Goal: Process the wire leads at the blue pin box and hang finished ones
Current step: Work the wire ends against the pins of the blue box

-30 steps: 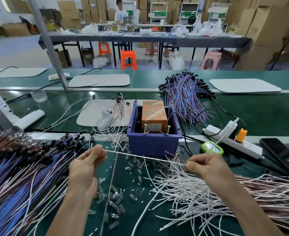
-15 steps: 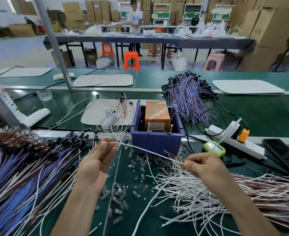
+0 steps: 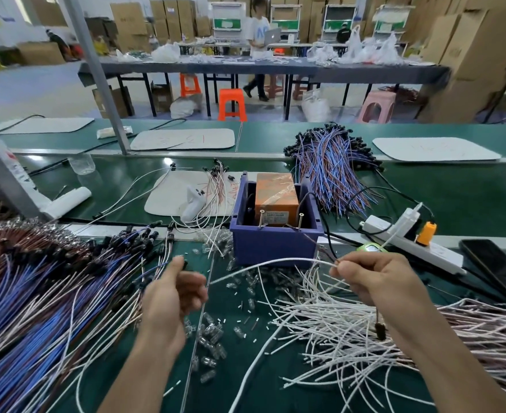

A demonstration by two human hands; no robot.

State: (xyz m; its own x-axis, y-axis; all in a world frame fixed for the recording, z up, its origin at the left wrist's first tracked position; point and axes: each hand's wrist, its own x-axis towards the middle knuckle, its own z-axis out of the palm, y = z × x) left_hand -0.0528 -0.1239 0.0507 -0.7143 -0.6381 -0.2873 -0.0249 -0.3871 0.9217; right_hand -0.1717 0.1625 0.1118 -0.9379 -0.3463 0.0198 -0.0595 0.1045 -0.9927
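Observation:
The blue pin box (image 3: 275,248) stands mid-table with an orange block (image 3: 275,193) inside and two upright pins at its front rim. My right hand (image 3: 376,281) pinches one end of a white wire lead (image 3: 275,261) just in front of the box. It also holds a brown lead whose black cap (image 3: 380,329) hangs below the hand. The white lead arcs left and its free end stops at the fingertips of my left hand (image 3: 174,296). Those fingers are curled with the thumb up; whether they hold the wire end I cannot tell.
A heap of blue, brown and white capped leads (image 3: 43,293) fills the left, with loose white wires (image 3: 335,332) at right. Clear caps (image 3: 210,335) litter the mat. A power strip (image 3: 409,242), a phone (image 3: 496,269), a blue wire bundle (image 3: 332,177) and a metal post (image 3: 97,73) stand around.
My left hand let go of the taut white lead, opened, then curled and dropped lower. The lead now sags in an arc from my right hand, which stayed in place.

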